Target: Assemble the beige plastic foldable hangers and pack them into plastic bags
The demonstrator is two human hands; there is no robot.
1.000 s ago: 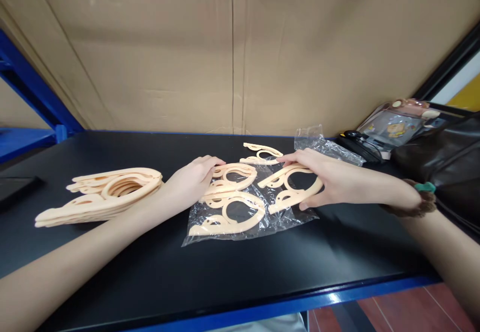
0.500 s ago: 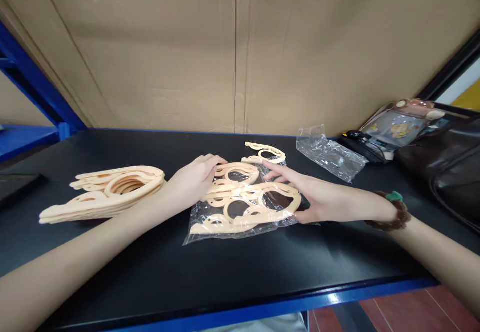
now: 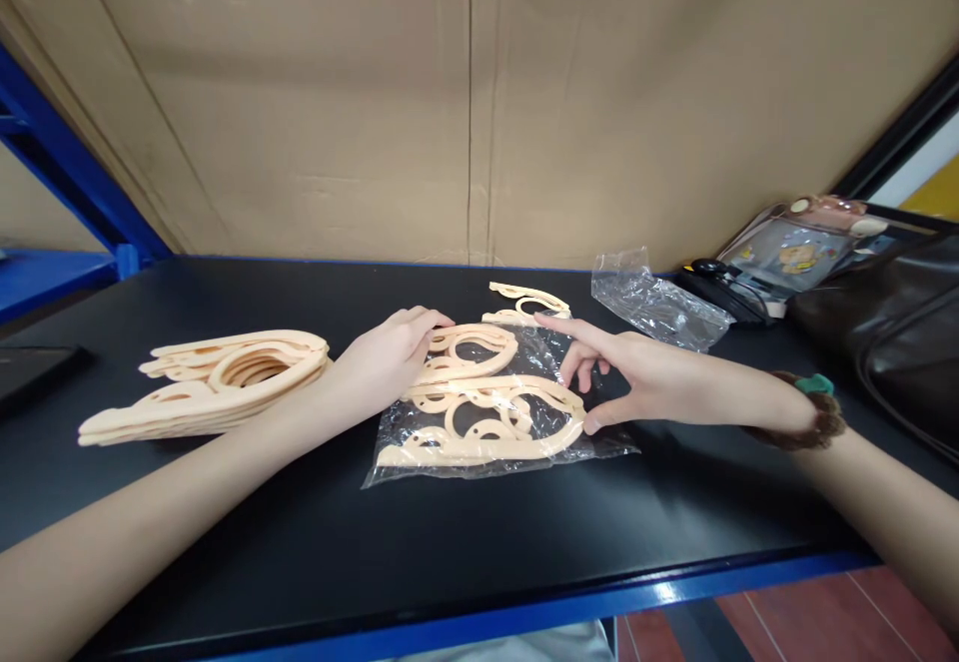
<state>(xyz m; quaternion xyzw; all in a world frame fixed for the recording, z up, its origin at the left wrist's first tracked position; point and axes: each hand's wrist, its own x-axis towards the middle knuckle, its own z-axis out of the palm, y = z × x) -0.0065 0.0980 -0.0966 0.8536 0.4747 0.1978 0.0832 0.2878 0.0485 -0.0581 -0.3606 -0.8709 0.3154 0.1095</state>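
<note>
Several cream folding clothes hangers [image 3: 479, 454] lie flat in a clear plastic bag [image 3: 610, 442] in the middle of the black table. At the bag's left side, my left hand [image 3: 386, 362] is closed on the bag, with its fingertips by the upper hanger; part of its grip is hidden. My right hand [image 3: 636, 374] hovers over the bag's right part, thumb and forefinger spread wide and the other fingers bent. Its thumb tip is at the rounded end of the nearer hanger. Left of my left hand lies a stack of similar hangers [image 3: 202, 392].
Behind the bag lies another cream hanger [image 3: 531, 301]. A crumpled clear bag [image 3: 655, 301] is at the back right, near a black mouse [image 3: 711, 268], a clear pouch [image 3: 798, 248] and a dark leather bag [image 3: 891, 313]. A dark flat device [image 3: 34, 372] is at the left edge. Cardboard [image 3: 337, 113] stands behind.
The nearer hanger in the bag has slid left and lies flatter. My right hand has shifted slightly right with its fingers drawn in. My left hand stays put.
</note>
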